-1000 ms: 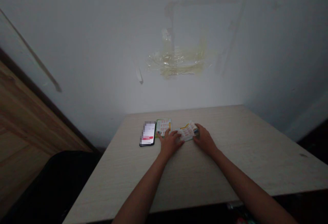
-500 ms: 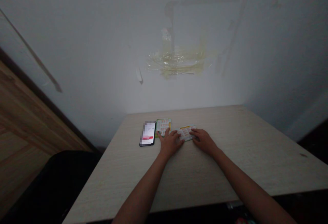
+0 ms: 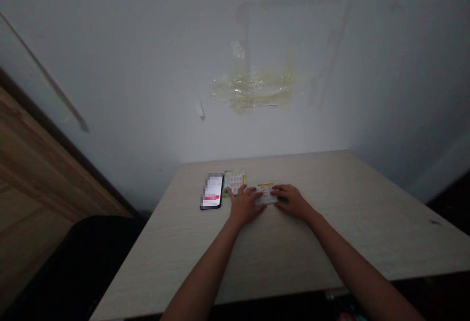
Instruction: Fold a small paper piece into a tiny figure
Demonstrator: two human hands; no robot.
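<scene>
A small printed card (image 3: 266,194) with an orange strip along its top and a green edge lies at the middle of the table, between my two hands. My left hand (image 3: 245,207) has the card's left edge at its thumb and index finger, with the other fingers spread toward the left. At the right edge of the card, the thumb and bent fingers of my right hand (image 3: 294,201) grip it, covering that end. A second, similar card (image 3: 234,182) rests flat just beyond my left fingertips, partly hidden by them.
A lit smartphone (image 3: 212,191) lies left of the second card, its screen partly pixelated. The pale wooden table (image 3: 330,242) meets a grey wall (image 3: 139,91) with tape remnants (image 3: 257,88). A dark chair-like shape (image 3: 84,257) and wooden panelling (image 3: 33,164) stand on the left.
The card between my hands has turned slightly and now sits straighter. My right fingers have shifted a little at its edge. The phone and second card have stayed put.
</scene>
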